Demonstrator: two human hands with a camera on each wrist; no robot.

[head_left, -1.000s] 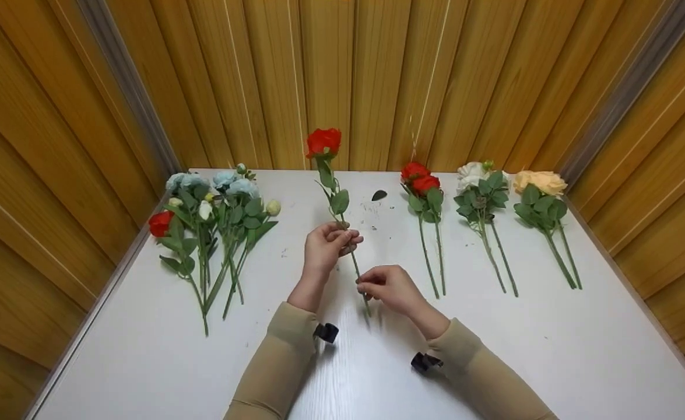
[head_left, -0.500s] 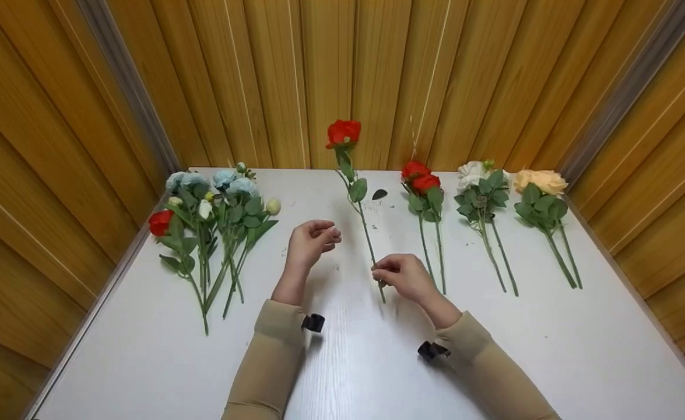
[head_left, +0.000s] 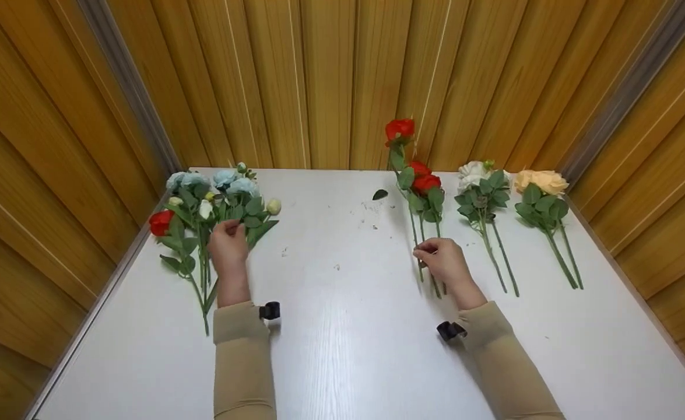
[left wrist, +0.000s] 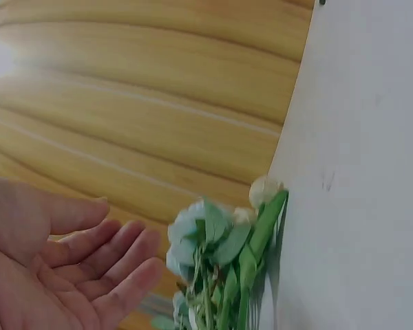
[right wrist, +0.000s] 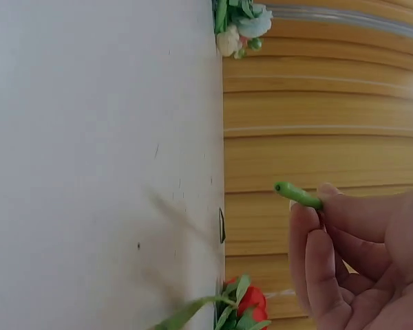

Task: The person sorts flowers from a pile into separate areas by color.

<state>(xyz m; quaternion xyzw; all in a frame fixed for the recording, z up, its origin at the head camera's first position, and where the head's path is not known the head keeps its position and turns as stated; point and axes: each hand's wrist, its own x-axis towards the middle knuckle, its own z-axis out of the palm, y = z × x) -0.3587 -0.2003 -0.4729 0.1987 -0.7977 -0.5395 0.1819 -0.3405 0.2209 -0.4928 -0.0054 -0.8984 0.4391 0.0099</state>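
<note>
One flower is pinched by the right hand; toward the table's left edge, the left hand is loose.

- A green stem is pinched between the thumb and forefinger of the right hand, with its blunt tip left exposed.
- At the bottom, a red flower with green leaves is cut off by the view's edge; a second stem is seen beside it.
- A dark leaf is seen at the edge of the white table, which is marked by small specks and a blurred shadow.
- A pale blue flower and a cream flower are shown at the top, before wood panelling.
</note>
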